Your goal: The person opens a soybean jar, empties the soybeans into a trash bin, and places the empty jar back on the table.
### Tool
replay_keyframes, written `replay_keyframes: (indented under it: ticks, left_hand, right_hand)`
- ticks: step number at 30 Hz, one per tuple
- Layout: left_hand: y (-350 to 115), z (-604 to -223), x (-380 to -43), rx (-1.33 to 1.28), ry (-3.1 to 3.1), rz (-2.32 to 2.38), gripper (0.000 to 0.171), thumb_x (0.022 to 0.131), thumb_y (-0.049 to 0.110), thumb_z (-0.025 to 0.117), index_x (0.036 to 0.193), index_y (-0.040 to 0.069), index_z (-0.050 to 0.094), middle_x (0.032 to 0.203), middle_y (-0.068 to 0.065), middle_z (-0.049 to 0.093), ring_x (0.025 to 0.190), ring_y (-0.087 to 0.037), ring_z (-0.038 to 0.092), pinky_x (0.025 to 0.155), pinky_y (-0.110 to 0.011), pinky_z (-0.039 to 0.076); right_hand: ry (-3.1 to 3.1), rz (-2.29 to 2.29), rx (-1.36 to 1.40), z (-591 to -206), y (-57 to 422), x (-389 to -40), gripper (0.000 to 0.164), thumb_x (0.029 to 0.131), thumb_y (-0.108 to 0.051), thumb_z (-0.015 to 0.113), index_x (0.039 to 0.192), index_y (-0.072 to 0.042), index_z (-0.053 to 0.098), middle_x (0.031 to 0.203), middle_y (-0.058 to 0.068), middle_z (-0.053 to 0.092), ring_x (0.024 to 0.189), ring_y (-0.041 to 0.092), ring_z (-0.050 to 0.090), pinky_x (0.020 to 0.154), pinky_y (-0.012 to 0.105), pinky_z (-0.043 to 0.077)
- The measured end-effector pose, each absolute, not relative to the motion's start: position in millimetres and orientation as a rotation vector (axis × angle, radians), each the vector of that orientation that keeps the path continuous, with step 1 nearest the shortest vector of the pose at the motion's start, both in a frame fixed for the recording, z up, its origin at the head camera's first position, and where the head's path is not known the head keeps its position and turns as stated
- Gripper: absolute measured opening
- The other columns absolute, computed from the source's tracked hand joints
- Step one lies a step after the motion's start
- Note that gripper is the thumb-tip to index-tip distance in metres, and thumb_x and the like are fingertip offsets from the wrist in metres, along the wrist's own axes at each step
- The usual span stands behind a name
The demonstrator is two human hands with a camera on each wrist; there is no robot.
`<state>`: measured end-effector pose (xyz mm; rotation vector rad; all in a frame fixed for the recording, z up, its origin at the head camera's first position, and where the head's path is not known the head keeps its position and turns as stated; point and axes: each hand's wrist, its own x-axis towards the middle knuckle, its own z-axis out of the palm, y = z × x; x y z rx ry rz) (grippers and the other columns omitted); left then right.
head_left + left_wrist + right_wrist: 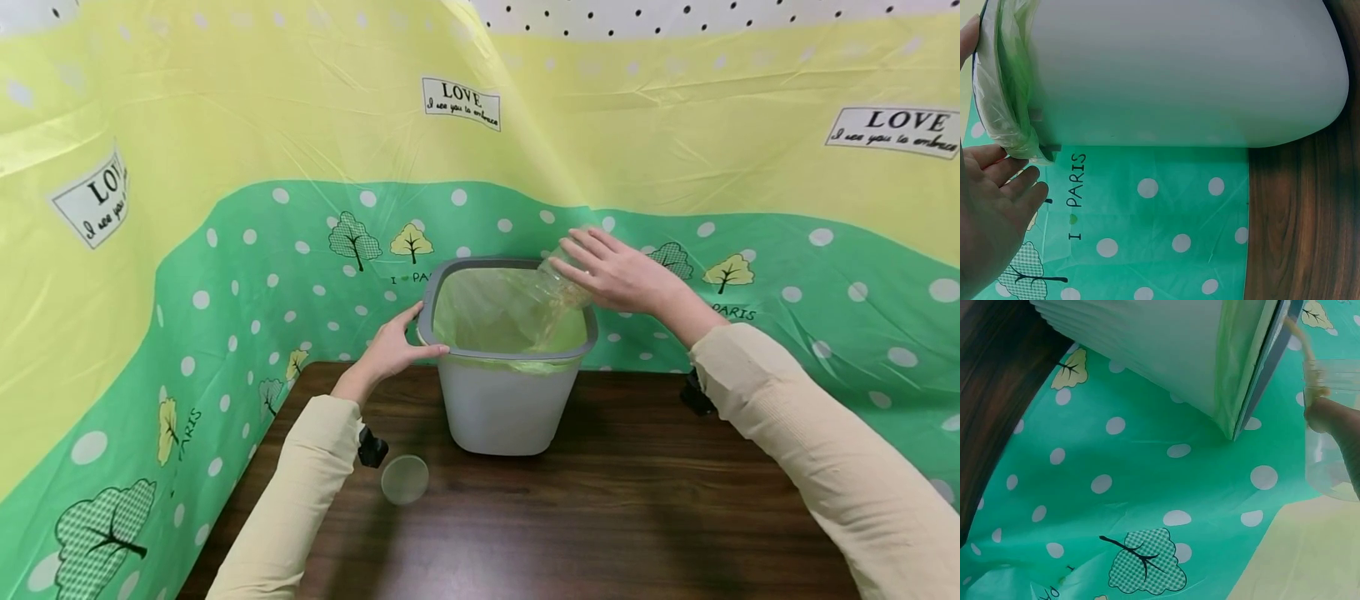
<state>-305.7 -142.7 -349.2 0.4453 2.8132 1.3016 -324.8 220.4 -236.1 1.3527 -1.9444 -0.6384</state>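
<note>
A pale grey trash bin with a darker rim stands on the table, lined with a thin green bag. At its left front corner my left hand holds the rim, thumb along the front and fingers at the left side. In the left wrist view, those fingers rest against the folded bag edge. Over the right side of the opening, my right hand grips a clear jar tipped mouth-down to the left. A stream of small tan bits falls from it into the bag.
A round translucent lid lies on the dark wooden table, front left of the bin. Behind and to the left hangs a green and yellow printed curtain, close to the bin's back. Each wrist carries a black camera mount.
</note>
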Motion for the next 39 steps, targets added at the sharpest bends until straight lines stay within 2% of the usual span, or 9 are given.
replay_keyframes:
  ticks: [4,8,13,19,26,39]
  left_hand:
    - [-142.5,-348.8,-305.9,0.447,2.815,1.302,0.100,0.067,0.060,0.068,0.146,0.022,0.019,0.148,-0.004,0.023,0.136,-0.027,0.020,0.103,-0.052,0.027]
    - [-142.4,-348.3,-305.9,0.449,2.819,1.300,0.100,0.067,0.060,0.069,0.146,0.022,0.019,0.149,-0.005,0.023,0.136,-0.027,0.020,0.103,-0.052,0.027]
    - [-142.0,-347.9,-305.4,0.453,2.818,1.304,0.100,0.068,0.059,0.069,0.146,0.022,0.019,0.148,-0.005,0.023,0.136,-0.027,0.020,0.103,-0.052,0.027]
    - [-141.3,-348.4,-305.8,0.457,2.814,1.307,0.099,0.068,0.059,0.069,0.146,0.022,0.019,0.149,-0.005,0.022,0.136,-0.027,0.020,0.103,-0.052,0.027]
    - [-141.5,-347.6,-304.2,0.436,2.789,1.339,0.100,0.067,0.060,0.069,0.146,0.024,0.019,0.149,-0.004,0.021,0.136,-0.026,0.019,0.103,-0.052,0.028]
    - [-142.8,-349.3,-303.6,0.436,2.780,1.350,0.099,0.068,0.059,0.069,0.146,0.024,0.018,0.149,-0.003,0.020,0.136,-0.025,0.018,0.103,-0.051,0.028]
  right_hand:
    - [-1.915,-0.683,1.364,-236.3,220.2,-324.3,0.072,0.069,-0.008,0.077,0.132,-0.003,0.042,0.129,0.025,0.044,0.122,0.040,0.038,0.103,0.049,0.029]
    - [-1.879,-0.705,1.382,-237.2,221.2,-324.5,0.076,0.065,0.000,0.078,0.132,-0.004,0.042,0.130,0.025,0.043,0.123,0.039,0.037,0.104,0.048,0.027]
    - [-1.865,-0.727,1.392,-240.1,222.3,-324.0,0.081,0.063,0.002,0.079,0.133,-0.005,0.039,0.133,0.024,0.041,0.124,0.038,0.036,0.105,0.047,0.026]
    - [-1.895,-0.690,1.385,-243.5,222.6,-323.4,0.077,0.065,0.005,0.076,0.132,-0.004,0.041,0.131,0.025,0.042,0.122,0.039,0.038,0.105,0.047,0.027]
    - [-1.952,-0.462,1.300,-239.1,215.5,-323.1,0.077,0.066,-0.012,0.079,0.132,-0.003,0.041,0.131,0.026,0.041,0.123,0.041,0.036,0.106,0.048,0.024]
    - [-2.047,-0.158,1.156,-241.7,249.5,-323.2,0.095,0.049,-0.016,0.086,0.130,0.002,0.040,0.124,0.029,0.044,0.116,0.044,0.039,0.104,0.048,0.026]
